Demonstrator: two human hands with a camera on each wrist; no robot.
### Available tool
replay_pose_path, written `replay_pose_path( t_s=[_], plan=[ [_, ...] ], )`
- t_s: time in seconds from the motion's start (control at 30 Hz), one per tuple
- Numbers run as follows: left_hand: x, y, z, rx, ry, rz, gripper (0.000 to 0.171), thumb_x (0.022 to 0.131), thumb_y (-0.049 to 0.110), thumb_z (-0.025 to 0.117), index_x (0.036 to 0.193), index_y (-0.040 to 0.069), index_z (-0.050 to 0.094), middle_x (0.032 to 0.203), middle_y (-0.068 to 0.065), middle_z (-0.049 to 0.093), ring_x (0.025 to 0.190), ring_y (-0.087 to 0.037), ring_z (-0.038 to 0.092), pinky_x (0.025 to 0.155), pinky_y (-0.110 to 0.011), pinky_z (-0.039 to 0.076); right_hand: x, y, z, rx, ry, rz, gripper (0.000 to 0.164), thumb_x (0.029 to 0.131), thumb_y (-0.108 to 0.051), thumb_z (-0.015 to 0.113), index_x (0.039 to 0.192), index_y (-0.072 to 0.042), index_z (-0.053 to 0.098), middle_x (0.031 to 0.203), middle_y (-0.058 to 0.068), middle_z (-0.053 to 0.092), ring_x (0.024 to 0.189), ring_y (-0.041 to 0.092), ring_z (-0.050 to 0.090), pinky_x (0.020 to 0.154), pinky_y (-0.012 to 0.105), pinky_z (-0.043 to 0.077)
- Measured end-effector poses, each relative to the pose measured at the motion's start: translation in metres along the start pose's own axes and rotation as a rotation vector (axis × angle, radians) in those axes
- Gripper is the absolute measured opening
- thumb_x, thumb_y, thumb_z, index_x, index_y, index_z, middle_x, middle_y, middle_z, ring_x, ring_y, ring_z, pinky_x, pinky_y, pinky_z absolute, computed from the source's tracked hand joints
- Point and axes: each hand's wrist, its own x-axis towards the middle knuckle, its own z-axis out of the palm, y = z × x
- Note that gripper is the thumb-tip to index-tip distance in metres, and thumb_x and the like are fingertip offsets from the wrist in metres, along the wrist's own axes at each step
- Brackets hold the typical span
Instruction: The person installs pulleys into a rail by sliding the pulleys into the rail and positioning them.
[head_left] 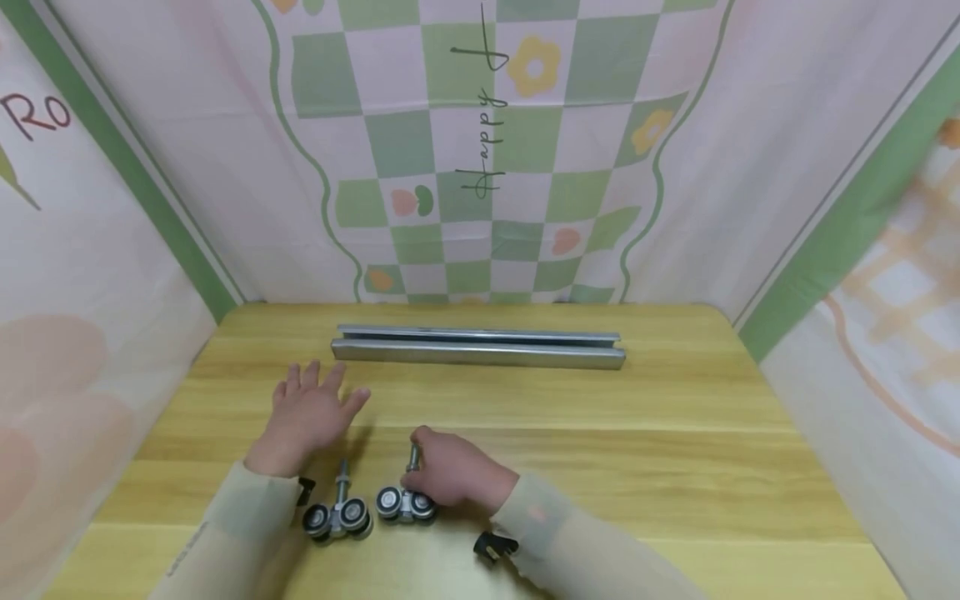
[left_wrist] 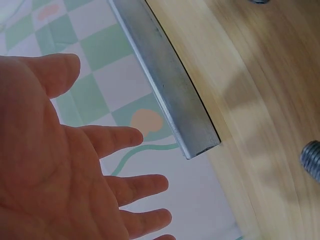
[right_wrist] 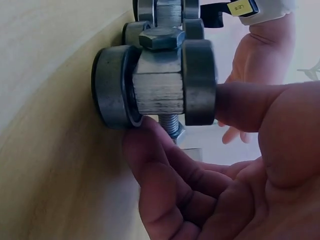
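My right hand (head_left: 459, 468) grips a small metal roller trolley (head_left: 406, 505) with black-rimmed wheels and an upright bolt. In the right wrist view the thumb lies against one wheel of this trolley (right_wrist: 159, 92), and the curled fingers reach under the other side. Just left of it a second roller trolley (head_left: 339, 518) stands on the table, its threaded bolt pointing up. Spread and holding nothing, my left hand (head_left: 309, 418) is beyond that second trolley, near the left end of a metal rail (head_left: 480, 353). The left wrist view shows the end of this rail (left_wrist: 172, 87) past the fingertips.
The slotted rail lies crosswise toward the back of the wooden table (head_left: 675, 467). A printed cloth (head_left: 517, 158) with green checks hangs behind the table, and more cloth encloses both sides. Black wrist mounts (head_left: 495, 546) show at the sleeves.
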Motion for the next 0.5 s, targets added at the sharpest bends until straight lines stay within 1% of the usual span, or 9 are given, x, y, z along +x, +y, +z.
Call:
replay_pose_path(
  t_s=[0.07, 0.13, 0.27, 0.37, 0.5],
  plan=[
    [0.001, 0.0, 0.0, 0.0, -0.003, 0.0, 0.094, 0.096, 0.075, 0.019, 0.156, 0.002, 0.027, 0.156, -0.036, 0.008, 0.139, -0.06, -0.004, 0.108, -0.07, -0.001, 0.002, -0.001, 0.0, 0.0, -0.005, 0.014, 0.062, 0.089, -0.032, 0.074, 0.136, 0.002, 0.051, 0.075, -0.003, 0.056, 0.064, 0.012, 0.053, 0.067, 0.032, 0.051],
    [0.001, 0.001, -0.001, -0.001, -0.006, -0.003, 0.094, 0.096, 0.075, 0.019, 0.156, 0.002, 0.027, 0.156, -0.036, 0.008, 0.139, -0.06, -0.004, 0.108, -0.07, -0.001, 0.005, -0.002, 0.001, -0.003, -0.005, 0.022, 0.059, 0.088, -0.032, 0.074, 0.133, 0.002, 0.053, 0.075, -0.003, 0.056, 0.065, 0.012, 0.053, 0.067, 0.031, 0.051],
    [0.001, 0.002, -0.002, -0.002, -0.015, -0.011, 0.093, 0.097, 0.074, 0.019, 0.156, 0.003, 0.029, 0.157, -0.036, 0.007, 0.139, -0.059, -0.005, 0.108, -0.07, -0.001, 0.013, -0.001, 0.001, -0.02, -0.007, 0.018, 0.045, 0.087, -0.032, 0.075, 0.117, -0.001, 0.06, 0.077, -0.002, 0.058, 0.067, 0.013, 0.054, 0.067, 0.031, 0.051],
    [0.001, 0.002, -0.002, 0.0, -0.018, -0.012, 0.092, 0.096, 0.074, 0.019, 0.156, 0.004, 0.03, 0.157, -0.035, 0.007, 0.139, -0.059, -0.006, 0.108, -0.07, -0.001, 0.017, 0.001, 0.001, -0.045, -0.013, 0.015, 0.036, 0.087, -0.032, 0.076, 0.107, -0.005, 0.061, 0.077, -0.002, 0.058, 0.069, 0.014, 0.055, 0.069, 0.032, 0.051],
    [0.002, 0.003, -0.002, 0.006, -0.023, -0.007, 0.091, 0.097, 0.074, 0.019, 0.156, 0.005, 0.031, 0.157, -0.035, 0.007, 0.139, -0.059, -0.006, 0.108, -0.07, 0.0, 0.019, 0.0, -0.001, -0.063, -0.023, 0.032, 0.034, 0.087, -0.032, 0.077, 0.104, -0.007, 0.062, 0.078, -0.002, 0.059, 0.071, 0.014, 0.056, 0.072, 0.032, 0.051]
  ],
)
